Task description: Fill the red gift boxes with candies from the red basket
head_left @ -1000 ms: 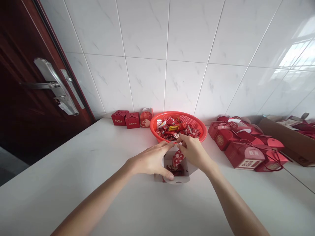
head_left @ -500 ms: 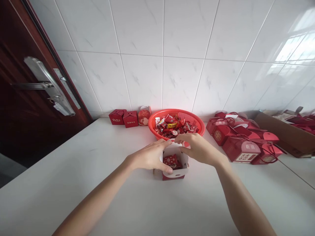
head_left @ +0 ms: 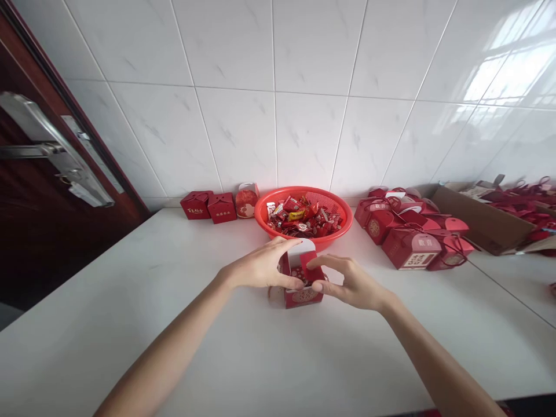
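Note:
A small red cardboard candy box (head_left: pixel 303 298) stands upright on the white counter in front of me, its top uncovered. Wrapped candies (head_left: pixel 297 273) show inside it. My left hand (head_left: pixel 258 266) spans the box's left side, thumb at the front edge and fingers at the back flap. On the other side, my right hand (head_left: pixel 354 282) holds the box with its thumb at the front corner. Its index finger lies on a red side flap (head_left: pixel 311 266) that leans inward over the candies. The left side of the box is partly hidden behind my left hand.
Just behind the box sits a red plastic basket (head_left: pixel 343 227) of wrapped candies. Several red boxes with handles (head_left: pixel 410 246) cluster at right, beside a brown carton (head_left: pixel 482 223). Three small red boxes (head_left: pixel 222 208) stand by the tiled wall. A wooden door (head_left: pixel 39 231) is at left.
My right hand has moved down from the back rim to the box's right side, and the red side flap is now folded inward. The view has shifted slightly right.

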A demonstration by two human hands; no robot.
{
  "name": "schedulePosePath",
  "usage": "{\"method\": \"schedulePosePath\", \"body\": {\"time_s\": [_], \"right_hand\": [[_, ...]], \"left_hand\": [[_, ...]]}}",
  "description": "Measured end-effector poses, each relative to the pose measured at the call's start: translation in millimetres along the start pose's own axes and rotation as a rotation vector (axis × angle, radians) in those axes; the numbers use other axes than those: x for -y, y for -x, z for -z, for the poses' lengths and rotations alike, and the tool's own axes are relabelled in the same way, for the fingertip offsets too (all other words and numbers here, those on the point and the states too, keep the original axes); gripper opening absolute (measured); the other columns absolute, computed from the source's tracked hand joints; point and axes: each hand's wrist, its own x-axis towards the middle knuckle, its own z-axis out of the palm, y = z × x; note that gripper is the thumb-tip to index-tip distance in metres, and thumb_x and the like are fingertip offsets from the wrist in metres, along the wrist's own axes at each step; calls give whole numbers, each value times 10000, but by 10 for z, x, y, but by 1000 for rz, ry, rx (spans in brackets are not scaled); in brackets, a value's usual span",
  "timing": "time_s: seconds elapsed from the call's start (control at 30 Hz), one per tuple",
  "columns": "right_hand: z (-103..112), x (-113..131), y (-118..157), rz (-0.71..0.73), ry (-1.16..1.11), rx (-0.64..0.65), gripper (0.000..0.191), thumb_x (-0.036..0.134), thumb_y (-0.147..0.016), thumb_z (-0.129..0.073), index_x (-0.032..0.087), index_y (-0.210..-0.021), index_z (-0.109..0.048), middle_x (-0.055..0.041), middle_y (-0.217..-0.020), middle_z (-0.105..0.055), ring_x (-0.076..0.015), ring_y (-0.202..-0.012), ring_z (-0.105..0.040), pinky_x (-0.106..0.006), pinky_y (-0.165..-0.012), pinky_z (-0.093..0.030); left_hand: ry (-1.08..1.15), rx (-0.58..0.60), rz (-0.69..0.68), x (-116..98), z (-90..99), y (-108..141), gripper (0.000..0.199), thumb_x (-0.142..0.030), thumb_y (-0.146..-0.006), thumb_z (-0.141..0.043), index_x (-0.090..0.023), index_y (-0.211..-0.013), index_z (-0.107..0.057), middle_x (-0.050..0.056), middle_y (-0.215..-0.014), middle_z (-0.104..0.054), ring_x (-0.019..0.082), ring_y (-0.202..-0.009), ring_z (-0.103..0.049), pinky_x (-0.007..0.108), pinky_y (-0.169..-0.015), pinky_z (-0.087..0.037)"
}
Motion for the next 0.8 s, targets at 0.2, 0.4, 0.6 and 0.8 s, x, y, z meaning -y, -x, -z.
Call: {"method": "schedulePosePath", "body": {"time_s": [0.2,0.4,0.6,0.8], "right_hand": [[-200,-208,96,-32,-158,-164,295,468,-884,-652,203,-1005,-695,-66,-929,-724,-203,-815,-654,-326,-738,-529],[-321,-366,132,-93,-281,-379,258,422,-865,-682,246,-1054,-688,-62,-1071,-740,-246,-1010,-678,-421,-933,-524],[-408,-494,122,-185,-311,-430,295,469,-852,-673,244,-1042,-653,-68,-1098,-709,-250,-1048,-661,-463,-966,-509],[-464,-508,107,-249,-363,-396,363,501,-864,-634,260,-1136,-626,-74,-1217,-672,-264,-1166,-614,-478,-1028,-457]], "left_hand": [[191,-45,-8,61,45,-72,677,-506,-858,-630,-216,-1448,-468,108,-1226,-660,248,-1042,-642,383,-920,-506],[26,-161,-11,78,-70,-156,600,-236,-770,-687,-211,-1359,-573,82,-1179,-688,208,-862,-661,355,-827,-537],[-86,-204,-87,65,-141,-168,348,-298,-770,-693,-220,-1109,-715,59,-1137,-696,254,-1018,-647,342,-891,-510],[-111,-110,-75,14,-77,-133,440,-547,-925,-491,-198,-829,-741,44,-906,-655,191,-775,-610,304,-718,-483]]}}
